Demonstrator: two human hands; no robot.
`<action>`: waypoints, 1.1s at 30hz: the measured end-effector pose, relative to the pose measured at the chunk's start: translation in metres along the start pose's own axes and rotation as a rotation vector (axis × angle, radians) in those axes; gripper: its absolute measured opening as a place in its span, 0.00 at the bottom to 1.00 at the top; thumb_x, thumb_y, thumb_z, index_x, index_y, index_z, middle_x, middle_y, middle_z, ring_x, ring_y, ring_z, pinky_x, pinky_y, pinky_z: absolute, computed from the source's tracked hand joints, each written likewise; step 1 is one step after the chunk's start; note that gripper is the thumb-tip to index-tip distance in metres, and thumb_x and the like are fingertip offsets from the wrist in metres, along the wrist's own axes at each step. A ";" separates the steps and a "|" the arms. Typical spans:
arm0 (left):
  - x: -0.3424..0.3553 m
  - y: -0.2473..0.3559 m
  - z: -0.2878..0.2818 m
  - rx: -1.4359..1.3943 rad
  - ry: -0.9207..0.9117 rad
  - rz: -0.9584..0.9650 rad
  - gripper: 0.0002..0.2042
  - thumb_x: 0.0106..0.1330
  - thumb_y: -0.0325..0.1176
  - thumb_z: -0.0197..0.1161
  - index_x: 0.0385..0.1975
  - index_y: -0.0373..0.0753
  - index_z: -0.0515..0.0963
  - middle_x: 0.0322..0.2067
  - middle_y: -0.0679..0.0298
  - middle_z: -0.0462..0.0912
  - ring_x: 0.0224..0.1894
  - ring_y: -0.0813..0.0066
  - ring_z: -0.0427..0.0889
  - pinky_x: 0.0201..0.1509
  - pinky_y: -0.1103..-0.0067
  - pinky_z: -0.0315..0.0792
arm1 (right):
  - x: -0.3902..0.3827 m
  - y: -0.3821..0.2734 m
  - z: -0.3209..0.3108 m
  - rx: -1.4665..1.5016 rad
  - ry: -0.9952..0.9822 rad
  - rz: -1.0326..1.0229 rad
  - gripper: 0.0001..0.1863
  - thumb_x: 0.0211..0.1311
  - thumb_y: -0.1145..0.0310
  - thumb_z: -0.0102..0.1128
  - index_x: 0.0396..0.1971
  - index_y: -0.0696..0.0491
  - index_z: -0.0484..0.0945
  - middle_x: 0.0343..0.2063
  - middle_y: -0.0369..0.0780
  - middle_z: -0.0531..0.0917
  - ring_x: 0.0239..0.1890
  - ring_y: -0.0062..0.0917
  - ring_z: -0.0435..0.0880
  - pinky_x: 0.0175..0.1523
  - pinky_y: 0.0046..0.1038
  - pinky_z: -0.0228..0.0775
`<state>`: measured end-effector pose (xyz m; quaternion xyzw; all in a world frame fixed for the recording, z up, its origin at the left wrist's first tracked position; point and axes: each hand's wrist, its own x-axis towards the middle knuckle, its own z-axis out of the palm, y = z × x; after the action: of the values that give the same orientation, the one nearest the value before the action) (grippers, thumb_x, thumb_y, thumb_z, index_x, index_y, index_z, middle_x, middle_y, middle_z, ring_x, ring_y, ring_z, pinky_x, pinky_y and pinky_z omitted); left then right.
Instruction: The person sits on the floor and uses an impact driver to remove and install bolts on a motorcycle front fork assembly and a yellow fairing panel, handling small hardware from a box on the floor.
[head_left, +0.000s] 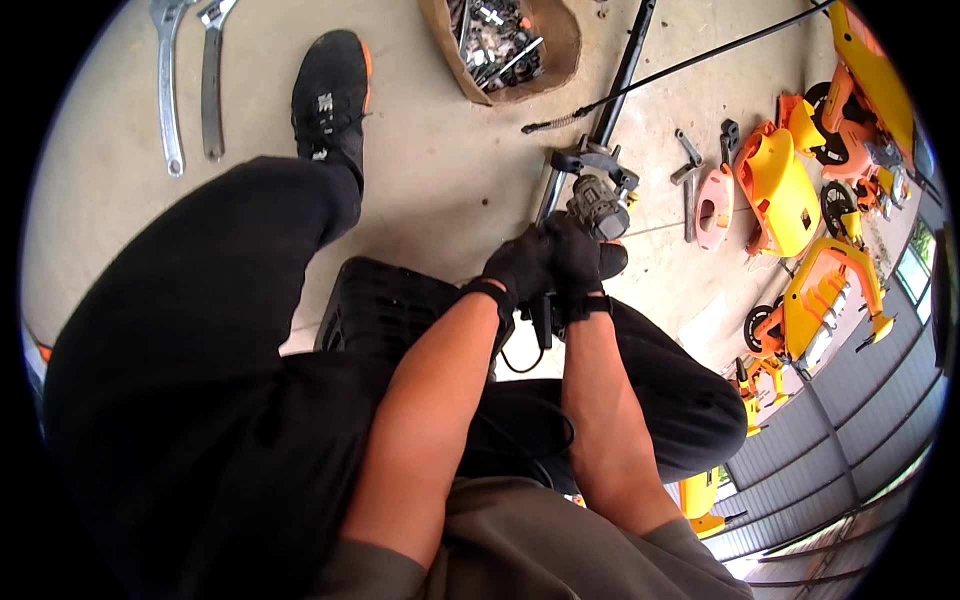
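My right hand (572, 250), in a black glove, is closed round a grey power driver (599, 205). The driver's head sits close to a dark clamp-like bracket (590, 163) on a long black and silver tube (625, 75). My left hand (518, 265), also gloved, presses against my right hand and appears closed on the near end of the tube; its fingers are mostly hidden. A thin black cable (543, 358) hangs below my hands. Beyond the bracket, a black rod with a spring (575, 116) crosses the tube.
A cardboard box (562, 70) of metal parts stands ahead. Two adjustable wrenches (168, 90) lie far left. A black crate (375, 305) is beside my left forearm. On the right are a pink ring-shaped part (714, 208), a yellow-orange shell (782, 195) and several yellow scooters (825, 295).
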<state>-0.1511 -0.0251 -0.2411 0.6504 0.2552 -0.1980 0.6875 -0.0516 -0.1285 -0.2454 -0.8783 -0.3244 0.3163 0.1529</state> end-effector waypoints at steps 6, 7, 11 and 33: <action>0.016 -0.013 0.014 0.029 -0.006 0.017 0.26 0.55 0.43 0.66 0.51 0.37 0.71 0.47 0.46 0.79 0.51 0.47 0.78 0.55 0.64 0.73 | 0.006 0.014 0.006 -0.063 0.073 -0.098 0.07 0.55 0.69 0.56 0.30 0.55 0.80 0.29 0.44 0.82 0.36 0.38 0.82 0.43 0.34 0.73; 0.004 -0.002 0.011 0.003 -0.006 -0.053 0.25 0.55 0.43 0.66 0.51 0.37 0.71 0.47 0.46 0.79 0.50 0.46 0.78 0.54 0.64 0.73 | 0.000 0.011 0.001 -0.094 0.010 -0.079 0.07 0.54 0.69 0.56 0.30 0.55 0.81 0.29 0.44 0.82 0.36 0.39 0.82 0.43 0.34 0.73; 0.018 -0.036 0.038 0.030 0.086 0.101 0.24 0.53 0.42 0.67 0.48 0.36 0.73 0.44 0.46 0.79 0.47 0.47 0.80 0.53 0.64 0.74 | 0.000 0.004 0.003 0.015 -0.016 0.088 0.07 0.53 0.69 0.57 0.30 0.54 0.81 0.29 0.46 0.82 0.36 0.40 0.82 0.42 0.35 0.72; 0.008 -0.011 0.019 -0.129 0.024 -0.182 0.23 0.52 0.42 0.67 0.47 0.39 0.75 0.45 0.48 0.79 0.48 0.49 0.80 0.52 0.64 0.74 | 0.000 0.007 -0.002 -0.139 -0.072 0.000 0.08 0.58 0.67 0.55 0.33 0.52 0.81 0.31 0.43 0.83 0.37 0.38 0.83 0.43 0.34 0.73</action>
<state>-0.1495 -0.0444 -0.2544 0.5813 0.3334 -0.2350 0.7041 -0.0472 -0.1337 -0.2472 -0.8748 -0.3509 0.3243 0.0797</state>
